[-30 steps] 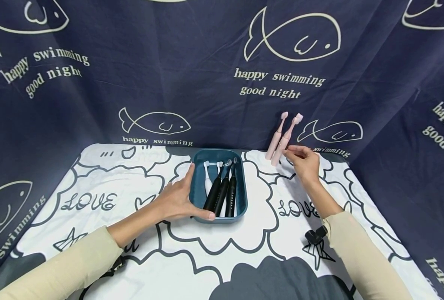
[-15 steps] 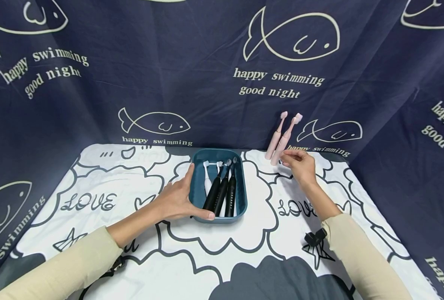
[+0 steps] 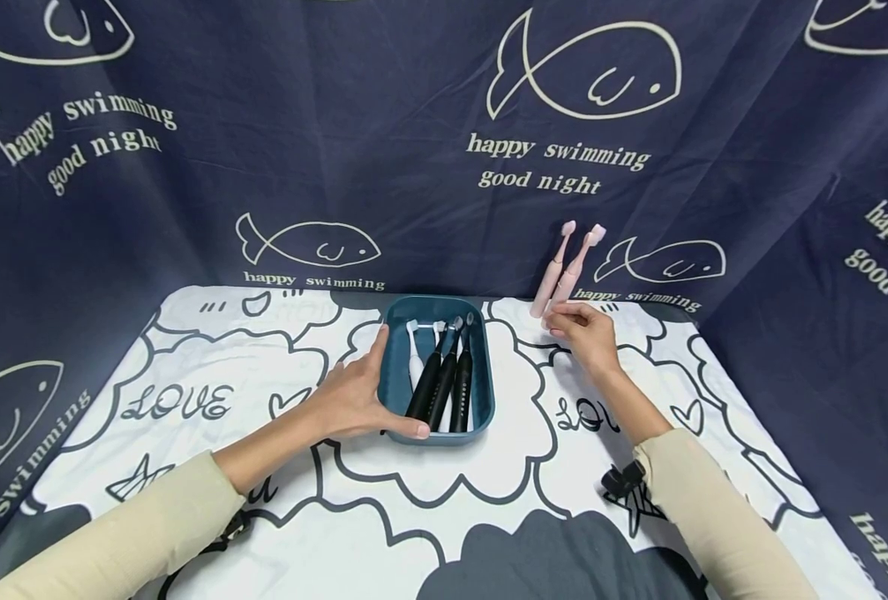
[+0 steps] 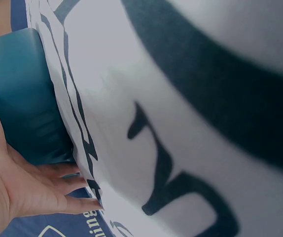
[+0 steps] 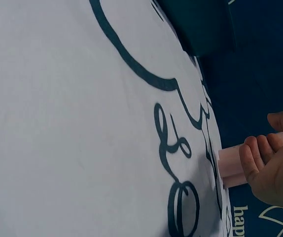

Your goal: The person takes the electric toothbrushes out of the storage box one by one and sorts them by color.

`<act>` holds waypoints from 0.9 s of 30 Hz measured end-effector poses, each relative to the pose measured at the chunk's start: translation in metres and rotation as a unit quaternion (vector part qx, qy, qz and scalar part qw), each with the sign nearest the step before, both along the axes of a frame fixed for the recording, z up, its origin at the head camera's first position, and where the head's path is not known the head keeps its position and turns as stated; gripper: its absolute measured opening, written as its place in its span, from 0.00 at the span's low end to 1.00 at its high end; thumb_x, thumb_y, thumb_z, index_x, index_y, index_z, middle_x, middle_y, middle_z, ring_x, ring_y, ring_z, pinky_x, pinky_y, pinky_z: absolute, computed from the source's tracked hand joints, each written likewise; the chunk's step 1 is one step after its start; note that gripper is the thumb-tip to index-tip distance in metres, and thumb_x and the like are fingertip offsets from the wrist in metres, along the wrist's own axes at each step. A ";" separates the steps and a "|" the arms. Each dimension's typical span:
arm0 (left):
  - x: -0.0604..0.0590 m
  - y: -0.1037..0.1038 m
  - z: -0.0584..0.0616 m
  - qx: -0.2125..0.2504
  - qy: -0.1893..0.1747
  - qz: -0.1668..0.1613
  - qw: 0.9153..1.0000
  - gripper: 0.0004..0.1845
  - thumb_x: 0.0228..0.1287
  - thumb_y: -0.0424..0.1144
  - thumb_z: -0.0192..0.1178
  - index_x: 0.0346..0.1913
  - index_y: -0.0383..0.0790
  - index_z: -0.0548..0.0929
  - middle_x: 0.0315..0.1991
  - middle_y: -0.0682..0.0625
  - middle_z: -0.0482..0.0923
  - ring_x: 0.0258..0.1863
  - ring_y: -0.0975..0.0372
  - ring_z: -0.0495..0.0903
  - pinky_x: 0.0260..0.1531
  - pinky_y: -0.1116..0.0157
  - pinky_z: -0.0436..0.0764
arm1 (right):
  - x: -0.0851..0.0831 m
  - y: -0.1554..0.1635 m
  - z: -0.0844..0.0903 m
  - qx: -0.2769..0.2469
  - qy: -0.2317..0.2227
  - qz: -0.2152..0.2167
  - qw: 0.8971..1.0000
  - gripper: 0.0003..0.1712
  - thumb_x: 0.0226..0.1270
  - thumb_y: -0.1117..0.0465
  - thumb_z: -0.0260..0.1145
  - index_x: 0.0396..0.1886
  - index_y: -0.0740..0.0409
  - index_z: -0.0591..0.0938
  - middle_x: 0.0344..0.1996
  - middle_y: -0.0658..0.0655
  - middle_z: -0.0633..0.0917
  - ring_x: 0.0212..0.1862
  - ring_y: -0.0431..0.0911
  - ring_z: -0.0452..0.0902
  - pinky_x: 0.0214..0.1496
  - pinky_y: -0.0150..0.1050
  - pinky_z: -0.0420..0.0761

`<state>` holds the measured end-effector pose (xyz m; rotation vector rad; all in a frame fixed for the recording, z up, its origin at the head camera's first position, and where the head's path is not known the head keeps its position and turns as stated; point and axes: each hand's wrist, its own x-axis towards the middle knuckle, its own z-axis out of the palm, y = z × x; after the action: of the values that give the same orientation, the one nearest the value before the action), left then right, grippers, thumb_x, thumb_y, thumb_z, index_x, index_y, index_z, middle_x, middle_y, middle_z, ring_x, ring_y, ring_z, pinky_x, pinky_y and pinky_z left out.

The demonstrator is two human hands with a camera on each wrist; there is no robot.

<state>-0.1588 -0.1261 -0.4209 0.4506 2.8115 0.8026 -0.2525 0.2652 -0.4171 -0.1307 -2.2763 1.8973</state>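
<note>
While my left hand [image 3: 354, 398] braces the dark teal rectangular plastic tray [image 3: 481, 408] at its 9 o'clock wall, palm wide and fingers straight along the side with thumb along the 6 o'clock rim, my right hand [image 3: 586, 333] reaches the two pale pink electric toothbrushes [image 3: 564, 271].

These lean heads-up against the navy fish-print backdrop cloth [image 3: 414, 150], at 2 o'clock from the tray, bases on the white cartoon-print table cover [image 3: 489, 500].

Right fingertips are at the base of the nearer pink brush. In the right wrist view the curled fingers [image 5: 255, 158] rest on the pink handle end [image 5: 229, 167]; I can't tell if the pinch has closed.

To do it well, I judge:
- pinch one handle low, thumb opposite the fingers
- the pair touch or nearly so, so lift straight off the cloth to avoid tipping the neighbour
- keep the left hand planted on the tray

Count:
- pink brushes: 2, outside the tray
- black brushes [image 3: 444, 383]: 3, in the tray
- white brushes [image 3: 415, 358]: 2, in the tray, one mostly hidden
- tray: 1
</note>
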 end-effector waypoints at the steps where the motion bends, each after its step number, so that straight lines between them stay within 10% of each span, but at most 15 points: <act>1: 0.000 0.000 0.000 -0.001 0.002 0.001 1.000 0.95 0.36 0.91 0.75 0.94 0.49 0.29 0.59 0.35 0.88 0.45 0.52 0.87 0.55 0.46 0.89 | 0.000 -0.001 0.000 0.000 0.000 0.003 1.000 0.22 0.78 0.69 0.73 0.63 0.79 0.84 0.31 0.37 0.90 0.35 0.30 0.90 0.49 0.28 0.91; 16: 0.001 0.000 0.002 0.000 0.000 0.003 1.000 0.94 0.37 0.90 0.76 0.94 0.48 0.30 0.71 0.31 0.84 0.48 0.50 0.88 0.58 0.43 0.89 | 0.007 -0.022 0.003 0.030 -0.007 0.039 0.999 0.21 0.80 0.66 0.72 0.63 0.78 0.85 0.31 0.32 0.90 0.38 0.29 0.90 0.51 0.27 0.90; 27: 0.001 0.000 0.002 -0.001 -0.001 0.002 1.000 0.95 0.37 0.90 0.76 0.94 0.48 0.30 0.53 0.37 0.89 0.41 0.53 0.87 0.54 0.46 0.89 | 0.017 -0.035 0.003 0.010 -0.029 0.065 0.997 0.23 0.80 0.65 0.73 0.65 0.78 0.84 0.33 0.35 0.91 0.40 0.32 0.90 0.53 0.28 0.90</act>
<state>-0.1578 -0.1258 -0.4189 0.4442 2.8126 0.8006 -0.2352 0.2300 -0.4142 -0.0369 -2.3948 1.9559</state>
